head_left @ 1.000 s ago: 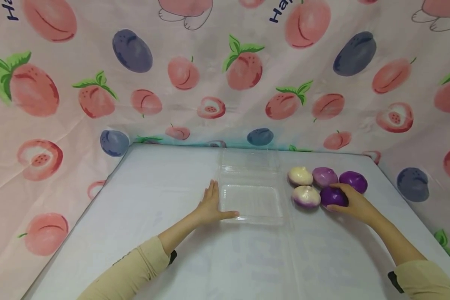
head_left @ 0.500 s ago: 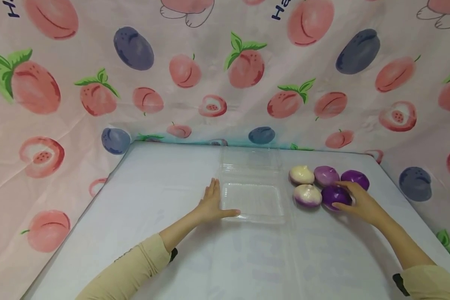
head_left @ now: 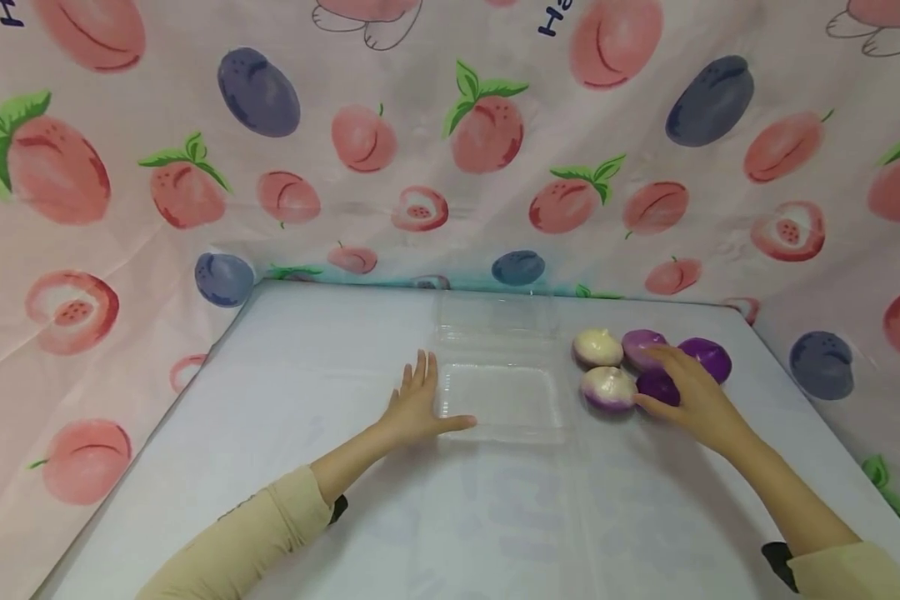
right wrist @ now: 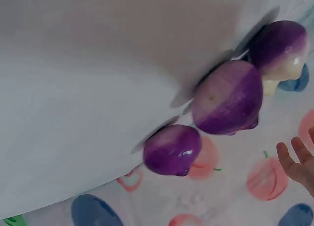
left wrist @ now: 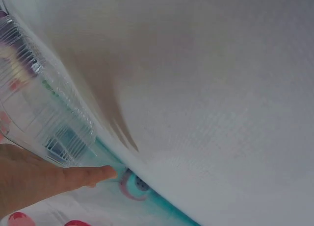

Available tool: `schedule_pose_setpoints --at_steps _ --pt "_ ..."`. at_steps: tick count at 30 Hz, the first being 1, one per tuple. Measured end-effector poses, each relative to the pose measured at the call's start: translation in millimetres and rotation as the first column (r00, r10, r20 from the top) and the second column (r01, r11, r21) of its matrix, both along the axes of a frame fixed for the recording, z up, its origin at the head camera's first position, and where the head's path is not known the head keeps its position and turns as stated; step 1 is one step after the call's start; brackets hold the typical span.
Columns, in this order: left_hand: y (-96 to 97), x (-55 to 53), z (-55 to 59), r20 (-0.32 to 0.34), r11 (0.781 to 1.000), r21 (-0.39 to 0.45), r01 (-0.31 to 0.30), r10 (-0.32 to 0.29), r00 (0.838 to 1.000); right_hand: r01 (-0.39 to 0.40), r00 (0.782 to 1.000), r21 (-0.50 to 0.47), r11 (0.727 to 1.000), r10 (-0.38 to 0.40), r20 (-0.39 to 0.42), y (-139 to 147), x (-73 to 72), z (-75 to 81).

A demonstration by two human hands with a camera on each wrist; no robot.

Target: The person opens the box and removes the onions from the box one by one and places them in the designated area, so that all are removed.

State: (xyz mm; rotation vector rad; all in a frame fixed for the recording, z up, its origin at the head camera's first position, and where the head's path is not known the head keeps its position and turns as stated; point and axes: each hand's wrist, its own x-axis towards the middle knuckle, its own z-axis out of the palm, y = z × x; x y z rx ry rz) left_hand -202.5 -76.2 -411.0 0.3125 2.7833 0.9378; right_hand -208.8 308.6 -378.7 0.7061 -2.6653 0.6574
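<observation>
My left hand (head_left: 412, 411) is spread at the left side of a clear plastic clamshell box (head_left: 502, 436), its thumb over the near left corner. In the left wrist view, a finger (left wrist: 88, 176) lies beside the clear box (left wrist: 46, 120). At right, several glossy purple-and-white onions stand in two rows. My right hand (head_left: 693, 404), fingers apart, hovers over the dark purple onion (head_left: 656, 387) in the near row and partly hides it. A whitish onion (head_left: 609, 390) sits left of it. Behind are a cream onion (head_left: 598, 347), a mauve onion (head_left: 640, 346) and a purple onion (head_left: 708, 358).
The box's lid (head_left: 495, 318) lies folded back behind its base. White sheeting covers the table (head_left: 330, 375). A fruit-printed curtain (head_left: 420, 125) rises along the back and both sides.
My right hand first grips the dark purple onion, loosens, then spreads its fingers and shifts slightly left and up over it. My left hand stays by the box with its fingers spread.
</observation>
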Motion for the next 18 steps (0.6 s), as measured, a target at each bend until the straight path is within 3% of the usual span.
schedule_pose_setpoints --at_steps 5,11,18 --pt "0.9 2.9 -0.1 -0.039 0.999 0.026 0.023 -0.022 0.999 -0.047 0.997 0.003 0.999 0.047 -0.064 -14 6.5 -3.6" --pt "0.6 9.2 2.2 -0.122 0.997 0.080 0.020 -0.010 0.993 -0.053 0.989 -0.051 0.997 0.046 -0.137 -28 14.8 -16.6" --pt "-9.6 11.5 10.0 -0.254 0.982 0.181 0.049 -0.002 0.967 -0.043 0.991 -0.088 0.995 0.031 -0.134 -46 20.3 -20.2"
